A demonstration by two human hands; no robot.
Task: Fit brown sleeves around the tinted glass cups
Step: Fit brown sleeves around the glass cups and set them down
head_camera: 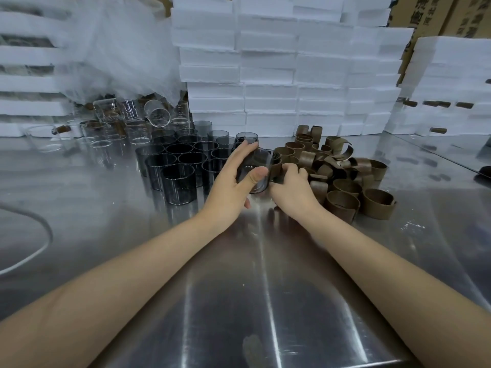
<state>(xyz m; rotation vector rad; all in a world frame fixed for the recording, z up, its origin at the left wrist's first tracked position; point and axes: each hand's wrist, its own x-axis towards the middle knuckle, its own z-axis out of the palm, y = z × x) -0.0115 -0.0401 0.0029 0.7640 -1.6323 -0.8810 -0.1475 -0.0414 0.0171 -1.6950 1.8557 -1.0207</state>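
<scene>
early going: one cup in hand, rest of the batch bare

left hand (233, 179) grips one tinted cup (256, 166), tipped on its side just above the steel table (239, 288), thumb across the wall, fingers round the back. right hand (291, 187) has its fingers curled on a brown sleeve (276, 163) right at the cup's right end. can't tell if the sleeve is on the glass yet or only touching the rim.

progress, as i judge it: near the start. the bare tinted cups (180, 160) stand upright in a tight cluster left of the hands, w/ no sleeve on any i can see. the sleeve pile (345, 176) lies to the right, touching the right hand, plenty left. no finished cup shows.

materials: cups are smoky grey glass, thin-walled, straight cylinders, glossy. sleeves look like a leathery or cork-type brown strip curled into open rings, matte, some sprung wide, so they prob. flex round the glass. table is brushed steel, v. reflective. behind: clear glasses (127, 123), a few toppled, and stacked white foam blocks (268, 75) w/ grainy edges.
</scene>
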